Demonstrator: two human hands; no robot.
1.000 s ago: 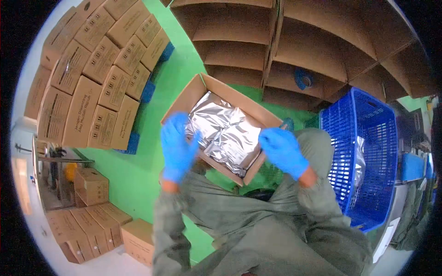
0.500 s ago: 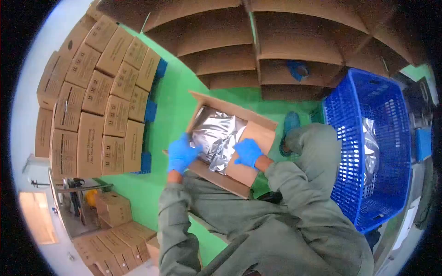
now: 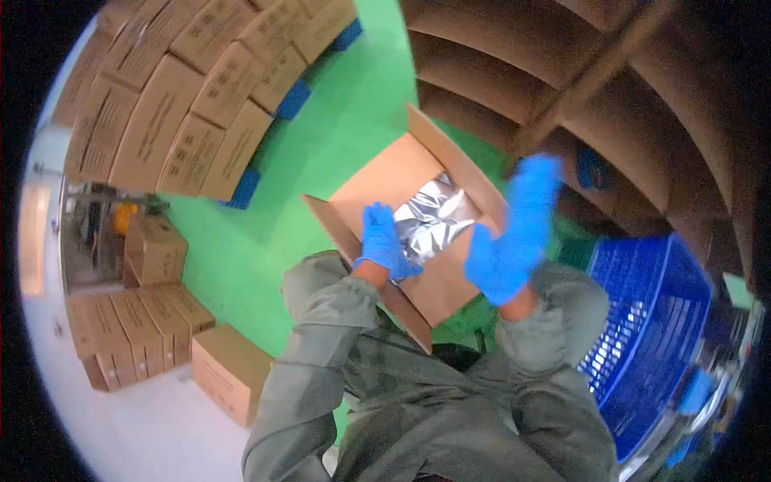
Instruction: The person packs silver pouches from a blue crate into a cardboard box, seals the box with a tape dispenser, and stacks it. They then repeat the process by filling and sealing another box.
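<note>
An open cardboard box (image 3: 378, 173) lies in front of my knees with its flaps spread. Inside it is a shiny silver foil package (image 3: 434, 213). My left hand (image 3: 382, 241), in a blue glove, rests at the near left edge of the foil with its fingers stretched out and nothing held. My right hand (image 3: 516, 229), also in a blue glove, is raised over the box's right side, smeared by motion, with fingers and thumb spread apart and nothing in them.
Stacked printed cartons (image 3: 156, 124) stand at the upper left, on blue pallets (image 3: 243, 189). More cartons (image 3: 232, 373) are at the lower left. A blue plastic crate (image 3: 652, 337) stands at the right. Brown cardboard compartments (image 3: 514, 48) fill the upper right.
The view has turned. The right hand has lifted off the foil and opened. The left hand has shifted to the near side of the foil, and the near and far flaps are spread wider.
</note>
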